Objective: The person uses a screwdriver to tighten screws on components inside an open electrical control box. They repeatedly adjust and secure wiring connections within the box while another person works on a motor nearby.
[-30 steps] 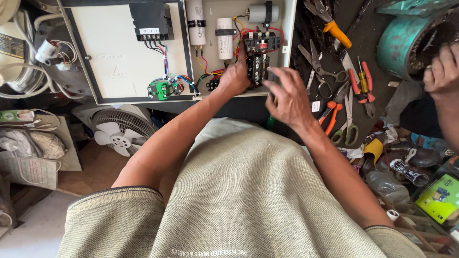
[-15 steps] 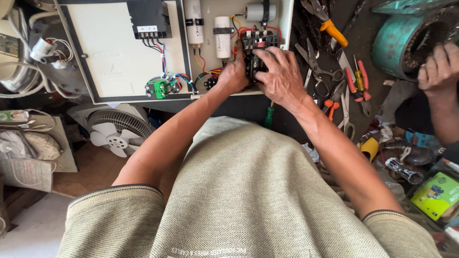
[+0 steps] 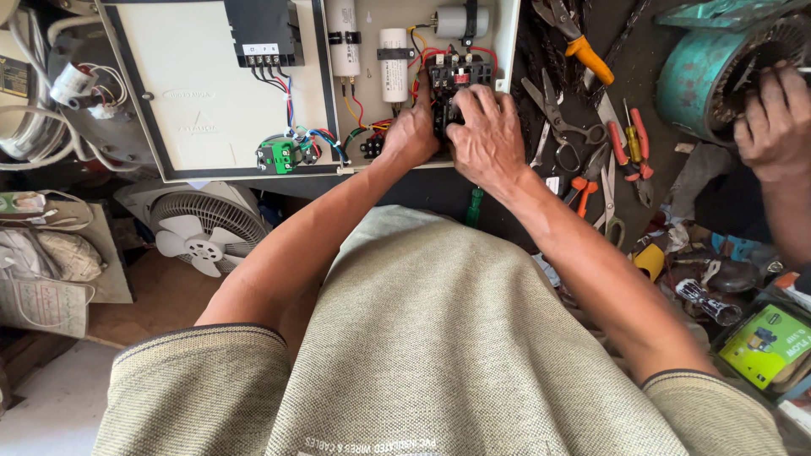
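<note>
Right hand (image 3: 486, 135) over black contactor (image 3: 456, 80) (grip seemingly hidden)

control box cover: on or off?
Off. The white control box shows its inside: two white capacitors, coloured wiring and the black contactor block that the left hand and right hand grip. No cover visible.

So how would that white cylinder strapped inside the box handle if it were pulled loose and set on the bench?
The white cylinder is smooth and round, so it would probably roll if laid on its side. The wires under it look thin and floppy and would likely tether it. A black strap crosses it, so a push now should barely shift it.
</note>
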